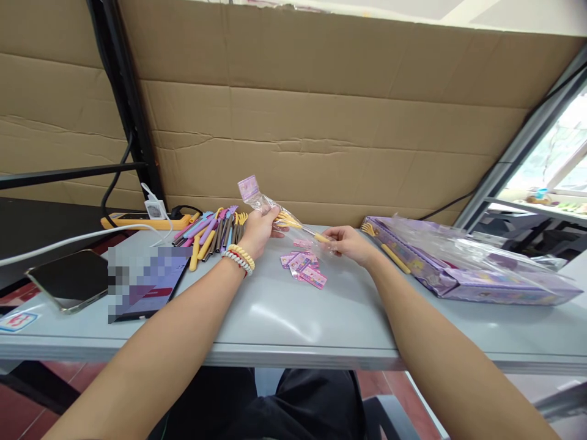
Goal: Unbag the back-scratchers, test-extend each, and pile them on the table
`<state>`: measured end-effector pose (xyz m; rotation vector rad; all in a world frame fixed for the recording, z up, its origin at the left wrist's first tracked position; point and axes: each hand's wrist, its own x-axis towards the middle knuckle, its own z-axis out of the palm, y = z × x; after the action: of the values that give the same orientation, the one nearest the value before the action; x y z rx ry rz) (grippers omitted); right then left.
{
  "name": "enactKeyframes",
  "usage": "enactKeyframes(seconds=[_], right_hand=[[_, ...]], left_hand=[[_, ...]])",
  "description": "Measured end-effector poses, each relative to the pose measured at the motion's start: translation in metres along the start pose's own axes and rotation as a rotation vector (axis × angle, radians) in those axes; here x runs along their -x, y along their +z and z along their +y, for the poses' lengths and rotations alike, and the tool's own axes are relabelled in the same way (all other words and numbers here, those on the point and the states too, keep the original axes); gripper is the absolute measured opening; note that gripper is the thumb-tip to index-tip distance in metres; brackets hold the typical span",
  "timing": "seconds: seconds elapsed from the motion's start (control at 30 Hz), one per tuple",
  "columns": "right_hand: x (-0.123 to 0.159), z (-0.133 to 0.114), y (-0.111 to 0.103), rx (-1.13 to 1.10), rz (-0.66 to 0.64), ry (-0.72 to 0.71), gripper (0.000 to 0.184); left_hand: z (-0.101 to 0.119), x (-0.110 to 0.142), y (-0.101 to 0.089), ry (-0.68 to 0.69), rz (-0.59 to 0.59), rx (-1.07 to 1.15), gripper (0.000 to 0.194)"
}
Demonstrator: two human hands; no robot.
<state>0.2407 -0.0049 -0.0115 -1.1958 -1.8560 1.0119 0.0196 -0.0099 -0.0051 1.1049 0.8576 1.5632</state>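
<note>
Between my hands is a yellow telescopic back scratcher (288, 218) inside a clear plastic bag (265, 201) with a purple header card (248, 187). My left hand (262, 230) is closed around the bag near the claw end. At the handle end, my right hand (347, 242) pinches the bag and handle between its fingers. Below them on the table lie several small purple and pink printed cards (304, 266). Left of my left hand is a pile of coloured back scratchers (213, 232), some with claw ends showing. Another yellow back scratcher (394, 258) leans by the box on the right.
A purple display box (458, 281) with clear plastic wrapping (435, 241) sits at the right. To the left are a phone (73, 281), a tablet (156, 287), a yellow power strip (132, 220) and a white cable (82, 237). Cardboard (321, 122) stands behind the table (293, 324).
</note>
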Motion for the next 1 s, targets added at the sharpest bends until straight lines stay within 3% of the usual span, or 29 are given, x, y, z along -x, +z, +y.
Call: enactKeyframes(seconds=[0.2, 0.43, 0.57, 0.7, 0.83, 1.0], right_hand=[[-0.004, 0.008, -0.004, 0.062, 0.022, -0.048, 0.027], [-0.004, 0.011, -0.009, 0.301, 0.095, 0.012, 0.028], [-0.007, 0.013, -0.015, 0.398, 0.361, 0.106, 0.030], [-0.010, 0.013, -0.017, 0.141, 0.568, 0.124, 0.038], [-0.007, 0.007, -0.011, -0.087, 0.448, 0.020, 0.053], [0.000, -0.001, -0.004, -0.128, 0.188, -0.035, 0.054]], left_hand=[[0.001, -0.006, -0.003, 0.105, 0.131, 0.027, 0.010], [0.010, -0.008, -0.008, 0.154, 0.293, 0.095, 0.009], [0.013, -0.004, -0.007, 0.085, 0.197, 0.142, 0.008], [0.008, 0.000, -0.003, 0.034, 0.025, 0.146, 0.009], [0.004, 0.003, 0.001, 0.013, -0.073, 0.124, 0.014], [0.002, 0.007, 0.004, 0.011, -0.132, 0.085, 0.017]])
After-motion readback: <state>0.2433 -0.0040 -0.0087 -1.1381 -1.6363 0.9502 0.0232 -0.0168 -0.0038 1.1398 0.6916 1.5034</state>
